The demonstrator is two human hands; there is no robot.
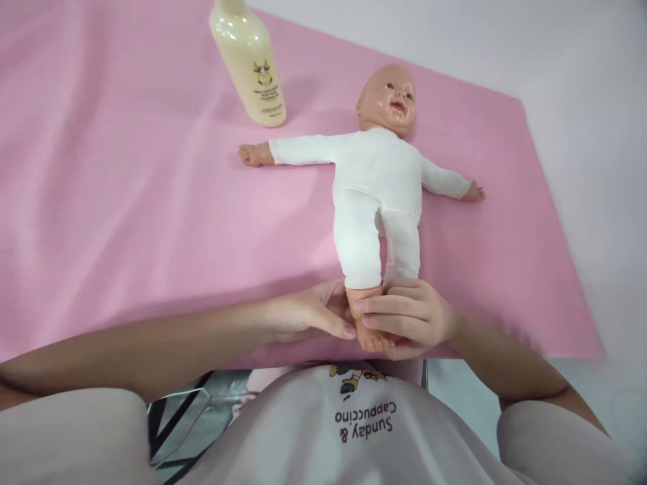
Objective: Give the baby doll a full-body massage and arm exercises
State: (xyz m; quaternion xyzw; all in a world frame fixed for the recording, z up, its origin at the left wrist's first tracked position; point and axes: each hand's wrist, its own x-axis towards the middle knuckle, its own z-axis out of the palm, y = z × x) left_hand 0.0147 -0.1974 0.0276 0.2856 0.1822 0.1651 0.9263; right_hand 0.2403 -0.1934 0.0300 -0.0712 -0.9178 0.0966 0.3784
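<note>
A baby doll [379, 172] in a white cloth body lies on its back, head away from me and arms spread. Both my hands are at its bare foot [373, 337] on the left side of the view. My left hand [321, 313] cups the ankle from the left, thumb against the foot and fingers partly hidden behind it. From the other side, my right hand [412, 316] lays its fingers across the top of that same foot. The doll's other foot is hidden behind my right hand.
A pale yellow bottle [255, 74] with a cow picture stands beyond the doll's outstretched arm, its top cut off by the frame. A pink cloth [151, 202] covers the table up to its near edge, close to my shirt [323, 431].
</note>
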